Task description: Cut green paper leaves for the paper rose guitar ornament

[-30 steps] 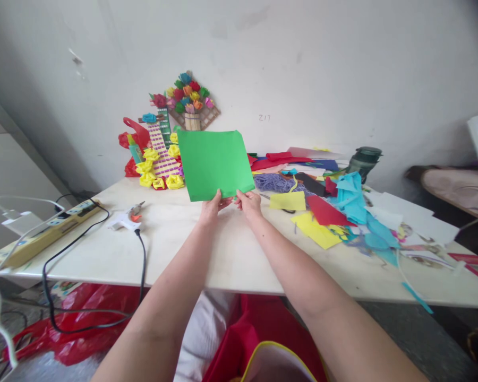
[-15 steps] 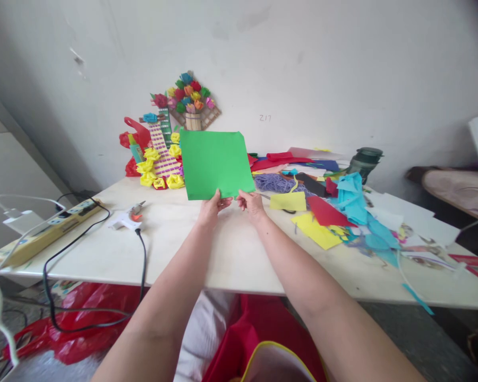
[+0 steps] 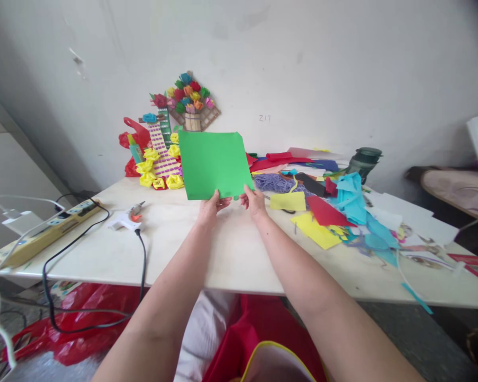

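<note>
A sheet of green paper (image 3: 215,163) is held up above the table, its face toward me. My left hand (image 3: 213,204) pinches its lower edge near the middle, thumb in front and fingers behind. At the lower right corner my right hand (image 3: 254,201) grips the same sheet, thumb on the front. The sheet's bottom edge looks uneven between the two hands. A yellow paper piece (image 3: 287,201) lies just right of my right hand, over what seems to be a pair of scissors, mostly covered.
On the left are a white glue gun (image 3: 125,220) and a power strip (image 3: 48,231) with cords. Behind stand paper-flower crafts (image 3: 191,98) and a glue bottle (image 3: 135,150). To the right lie purple yarn (image 3: 276,183), red paper (image 3: 329,211), blue crepe paper (image 3: 350,196) and a dark bottle (image 3: 364,162).
My right hand has shifted slightly right along the lower edge, and its thumb now lies higher on the sheet. The left hand keeps its hold.
</note>
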`<state>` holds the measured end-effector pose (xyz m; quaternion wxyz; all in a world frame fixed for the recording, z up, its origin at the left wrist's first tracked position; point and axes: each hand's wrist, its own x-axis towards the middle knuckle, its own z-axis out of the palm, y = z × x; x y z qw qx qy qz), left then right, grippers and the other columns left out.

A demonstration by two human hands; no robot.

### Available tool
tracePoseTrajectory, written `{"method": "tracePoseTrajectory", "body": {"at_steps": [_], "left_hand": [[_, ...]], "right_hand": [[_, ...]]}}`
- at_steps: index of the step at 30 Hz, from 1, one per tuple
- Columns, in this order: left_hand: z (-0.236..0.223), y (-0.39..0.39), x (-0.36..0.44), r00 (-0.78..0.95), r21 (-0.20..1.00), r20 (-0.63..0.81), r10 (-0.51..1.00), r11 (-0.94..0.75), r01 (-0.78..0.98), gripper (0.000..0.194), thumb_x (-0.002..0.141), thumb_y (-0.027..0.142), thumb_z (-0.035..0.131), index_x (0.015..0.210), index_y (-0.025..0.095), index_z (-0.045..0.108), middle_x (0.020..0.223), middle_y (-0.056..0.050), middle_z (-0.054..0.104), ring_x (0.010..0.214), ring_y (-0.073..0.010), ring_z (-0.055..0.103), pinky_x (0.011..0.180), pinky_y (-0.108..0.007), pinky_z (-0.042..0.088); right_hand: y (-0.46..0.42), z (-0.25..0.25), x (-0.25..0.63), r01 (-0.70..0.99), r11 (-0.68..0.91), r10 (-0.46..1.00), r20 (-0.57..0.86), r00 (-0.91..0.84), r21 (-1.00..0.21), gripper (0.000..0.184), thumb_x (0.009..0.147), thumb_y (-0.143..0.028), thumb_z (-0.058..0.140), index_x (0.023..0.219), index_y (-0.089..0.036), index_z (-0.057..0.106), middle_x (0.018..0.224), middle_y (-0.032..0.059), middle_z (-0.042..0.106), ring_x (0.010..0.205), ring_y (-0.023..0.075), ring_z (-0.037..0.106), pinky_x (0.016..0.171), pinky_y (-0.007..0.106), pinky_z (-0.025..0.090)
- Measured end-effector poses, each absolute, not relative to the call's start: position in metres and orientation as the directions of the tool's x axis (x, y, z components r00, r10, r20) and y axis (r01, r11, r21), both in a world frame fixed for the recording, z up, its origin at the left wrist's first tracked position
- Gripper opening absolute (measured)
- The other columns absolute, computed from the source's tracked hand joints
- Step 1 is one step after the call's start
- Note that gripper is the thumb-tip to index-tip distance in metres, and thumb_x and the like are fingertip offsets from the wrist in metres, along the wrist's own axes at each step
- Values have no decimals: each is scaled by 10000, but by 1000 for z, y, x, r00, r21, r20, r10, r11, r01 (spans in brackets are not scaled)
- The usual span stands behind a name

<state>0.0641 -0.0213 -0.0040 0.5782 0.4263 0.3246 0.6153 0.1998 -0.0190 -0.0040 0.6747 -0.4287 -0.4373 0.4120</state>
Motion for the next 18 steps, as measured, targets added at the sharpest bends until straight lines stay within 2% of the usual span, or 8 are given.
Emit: {"method": "tracePoseTrajectory", "body": {"at_steps": [5,10,13,18], "left_hand": [[-4,-21,64,39,901,140,989,-111,-420,325,850,325,514,1072,87,515,657,-71,665,582,-146,626,675,-309,504],[-4,-22,65,7,902,132,991,-117,-415,334,848,329,517,1072,82,513,649,-71,663,569,-146,620,680,-315,505],[-6,-20,63,14,898,143,990,-124,-423,345,834,349,535,1062,91,518,665,-71,667,570,-143,619,674,-310,506],[-9,-16,62,42,902,132,990,-102,-420,321,826,356,540,1007,91,533,672,-82,669,559,-139,611,643,-294,501]], "right_hand": [[-15,-5,206,-160,276,929,220,299,-948,361,748,-401,561,486,-156,524,352,-32,483,289,52,361,322,189,259],[-17,-7,204,-10,339,889,316,332,-941,416,766,-482,532,499,-163,535,358,-36,478,312,51,377,358,182,306],[-17,-6,204,-14,347,894,326,308,-938,479,774,-555,484,504,-162,529,365,-30,478,307,52,369,347,185,294],[-14,-6,208,36,326,883,317,346,-945,450,778,-522,490,500,-169,510,352,-37,464,297,53,356,355,190,296]]}}
